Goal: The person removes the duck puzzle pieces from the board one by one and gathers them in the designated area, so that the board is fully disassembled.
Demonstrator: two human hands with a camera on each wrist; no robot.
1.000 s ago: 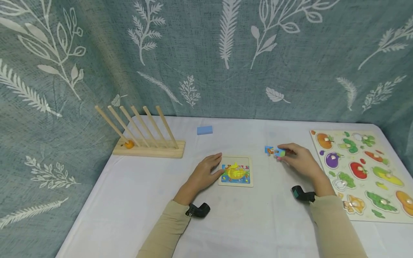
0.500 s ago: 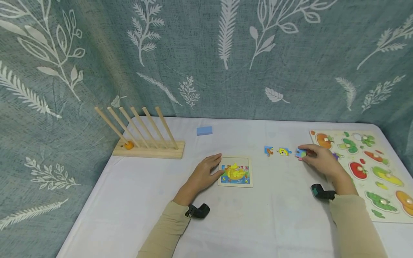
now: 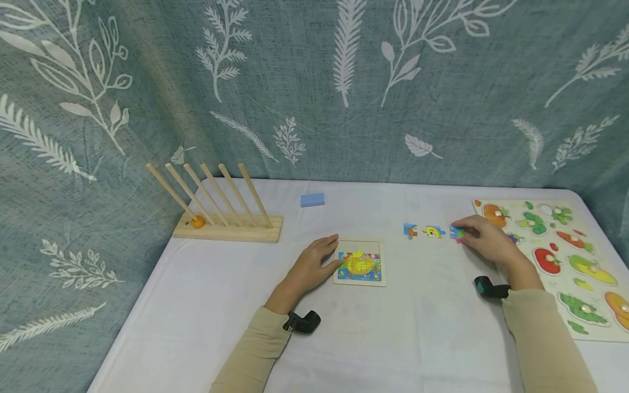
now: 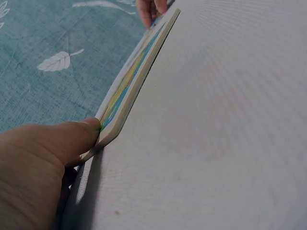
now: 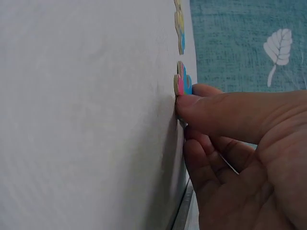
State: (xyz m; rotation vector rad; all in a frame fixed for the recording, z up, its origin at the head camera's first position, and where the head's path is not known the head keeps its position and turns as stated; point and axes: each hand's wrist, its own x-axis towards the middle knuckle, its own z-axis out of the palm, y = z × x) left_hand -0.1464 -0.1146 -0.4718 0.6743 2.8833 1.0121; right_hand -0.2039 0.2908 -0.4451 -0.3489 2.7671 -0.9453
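Puzzle piece, right of the tray, is pinched in my right hand; sliding may bump its neighbour; my straight-fingered left hand, pushing, might shift the tray.

Wooden frame, puzzle piece seemingly wood

The puzzle tray is edged in pale wood, and a yellow duck is pictured there over blue. The left jigsaw piece is coloured blue and orange-brown, the middle piece yellow and blue, the right piece blue, green and pink. On the right, the cream vegetable board is patterned in red, green, orange and yellow. White leaf sprigs are printed on the far teal curtain; the table is covered by a plain white cloth.
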